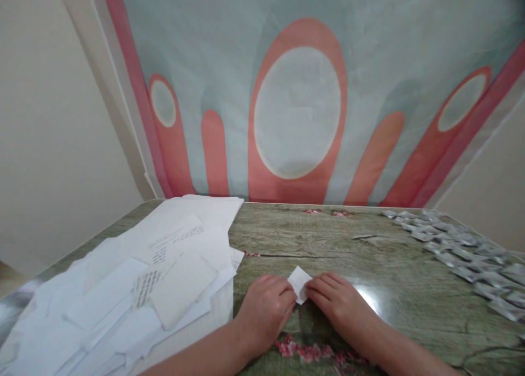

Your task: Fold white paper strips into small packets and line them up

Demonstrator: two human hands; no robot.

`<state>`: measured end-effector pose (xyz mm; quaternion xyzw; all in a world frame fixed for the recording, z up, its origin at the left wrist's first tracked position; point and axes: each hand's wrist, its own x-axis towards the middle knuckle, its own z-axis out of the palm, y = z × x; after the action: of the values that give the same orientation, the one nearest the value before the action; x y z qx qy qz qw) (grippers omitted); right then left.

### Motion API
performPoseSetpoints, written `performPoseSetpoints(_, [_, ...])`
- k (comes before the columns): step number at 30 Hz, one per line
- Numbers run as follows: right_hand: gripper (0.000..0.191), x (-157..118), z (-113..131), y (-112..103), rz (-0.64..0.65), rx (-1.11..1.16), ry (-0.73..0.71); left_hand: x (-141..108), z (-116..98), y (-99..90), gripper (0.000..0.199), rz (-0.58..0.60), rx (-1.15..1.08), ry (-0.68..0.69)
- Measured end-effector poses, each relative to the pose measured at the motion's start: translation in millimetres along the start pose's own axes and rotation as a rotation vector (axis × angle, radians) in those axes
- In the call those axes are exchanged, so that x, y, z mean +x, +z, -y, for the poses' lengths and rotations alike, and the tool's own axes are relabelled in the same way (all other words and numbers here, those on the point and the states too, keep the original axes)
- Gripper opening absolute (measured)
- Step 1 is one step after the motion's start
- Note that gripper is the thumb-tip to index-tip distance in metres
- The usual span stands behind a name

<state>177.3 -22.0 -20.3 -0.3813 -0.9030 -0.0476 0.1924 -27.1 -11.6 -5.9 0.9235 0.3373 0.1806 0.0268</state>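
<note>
A small white piece of paper, turned like a diamond, is between my two hands just above or on the table; which of the two I cannot tell. My left hand pinches its left corner, fingers curled together. On the other side, the fingers of my right hand close on its right edge. Both thumbs are mostly hidden, and whether the paper has folds is too small to make out. Left of my left hand lies a spread heap of white paper sheets, some with printed text.
The table has a green-grey wood-grain top with pink blossom prints. Several rows of folded silvery-grey pieces lie along its right side. Behind the far edge hangs a pale blue sheet with red shapes. A pale wall stands at left.
</note>
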Motion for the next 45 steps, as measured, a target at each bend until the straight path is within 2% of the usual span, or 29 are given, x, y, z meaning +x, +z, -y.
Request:
performPoseSetpoints(4, [0.025, -1, 1, -2, 0.044, 0.039, 0.061, 0, 1, 0.0, 0.007, 0.012, 0.004, -0.012])
performPoseSetpoints(11, [0.026, -2, 3, -6, 0.083, 0.069, 0.076, 0, 2, 2.6, 0.008, 0.011, -0.043, -0.033])
performPoseSetpoints(15, [0.036, -1, 5, -14, 0.087, 0.150, 0.120, 2, 2, 0.7, 0.008, 0.004, -0.100, -0.077])
performPoseSetpoints(19, [0.026, 1, 3, -16, 0.055, 0.236, 0.174, 4, 1, -3.5, 0.009, 0.015, -0.167, -0.129])
performPoseSetpoints(25, [0.012, 1, -1, -6, -0.013, 0.373, 0.320, 6, 0, -6.0, 0.012, 0.010, -0.246, -0.190])
performPoseSetpoints(34, [0.009, 5, -4, 1, -0.034, 0.487, 0.394, 8, 1, -4.1, 0.012, -0.020, -0.291, -0.245])
performPoseSetpoints(37, [0.011, 8, -4, 0, -0.028, 0.480, 0.397, 7, 2, -2.1, 0.011, -0.035, -0.280, -0.255])
performPoseSetpoints(40, [0.011, 10, -5, -1, -0.017, 0.469, 0.382, 5, 1, -1.4, 0.025, -0.035, -0.209, -0.215])
performPoseSetpoints(45, [0.010, 12, -8, 1, -0.011, 0.452, 0.372, 3, -7, -3.1, 0.026, 0.078, 0.077, -0.065])
